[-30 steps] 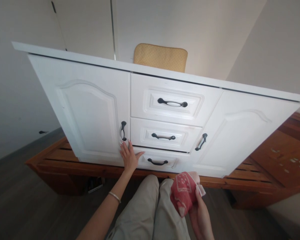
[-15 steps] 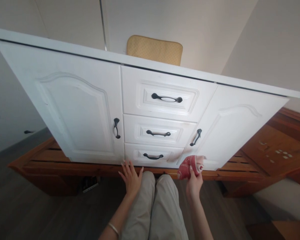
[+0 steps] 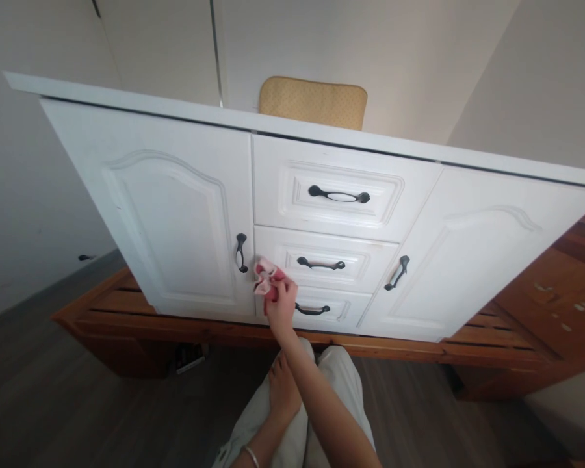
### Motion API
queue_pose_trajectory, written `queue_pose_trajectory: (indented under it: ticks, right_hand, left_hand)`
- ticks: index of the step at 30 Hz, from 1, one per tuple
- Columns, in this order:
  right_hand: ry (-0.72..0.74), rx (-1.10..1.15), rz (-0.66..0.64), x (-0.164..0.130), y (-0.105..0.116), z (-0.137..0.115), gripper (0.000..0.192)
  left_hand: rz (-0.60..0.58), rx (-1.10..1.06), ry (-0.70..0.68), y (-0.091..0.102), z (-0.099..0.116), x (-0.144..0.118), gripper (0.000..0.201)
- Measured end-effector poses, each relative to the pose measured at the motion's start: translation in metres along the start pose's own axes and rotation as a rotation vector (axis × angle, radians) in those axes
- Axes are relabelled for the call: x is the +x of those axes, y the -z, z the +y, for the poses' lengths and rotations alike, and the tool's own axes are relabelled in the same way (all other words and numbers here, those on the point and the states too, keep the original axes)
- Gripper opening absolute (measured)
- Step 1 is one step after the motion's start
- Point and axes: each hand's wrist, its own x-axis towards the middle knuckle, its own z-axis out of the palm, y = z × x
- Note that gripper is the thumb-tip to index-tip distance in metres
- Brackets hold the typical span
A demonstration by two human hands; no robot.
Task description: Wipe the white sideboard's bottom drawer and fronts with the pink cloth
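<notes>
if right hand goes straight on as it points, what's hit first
Likely the white cabinet front, with the pink-red cloth in the right hand leading; depth is unclear, so they may be touching.

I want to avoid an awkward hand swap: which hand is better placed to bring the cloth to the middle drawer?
Probably the right hand: it holds the cloth, close to the middle drawer. The left hand rests on the left leg, farther away.

Red cloth [image 3: 267,270] against white drawers [image 3: 329,250]
</notes>
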Motion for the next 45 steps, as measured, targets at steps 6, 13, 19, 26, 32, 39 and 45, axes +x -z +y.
queue_pose_trajectory:
  ticks: [6,13,19,26,32,39,45]
  right_hand:
    - [0.241,-0.26,-0.187,-0.013,-0.029,0.03,0.042]
    - [0.417,-0.37,-0.442,-0.06,-0.007,0.101,0.031]
    - [0.298,-0.433,-0.312,-0.083,0.063,0.155,0.033]
    - [0.163,-0.445,-0.144,-0.072,0.193,0.202,0.027]
    - [0.204,-0.358,0.107,-0.012,0.226,0.148,0.033]
    - [-0.354,0.172,0.366,-0.017,0.262,0.078,0.038]
    - [-0.939,0.895,0.409,-0.14,0.248,0.096,0.044]
  left_hand:
    - [0.027,0.009,-0.029,-0.005,-0.002,0.003,0.05]
    - [0.292,0.032,-0.009,-0.033,-0.002,0.009,0.046]
    - [0.298,-0.029,0.045,-0.042,-0.001,0.014,0.076]
    - [0.244,-0.054,0.052,-0.039,0.003,0.014,0.081]
    - [0.17,-0.059,0.071,-0.032,0.005,0.013,0.081]
    - [0.136,-0.097,0.086,-0.03,0.003,0.013,0.08]
    - [0.18,-0.101,0.071,-0.033,0.003,0.013,0.079]
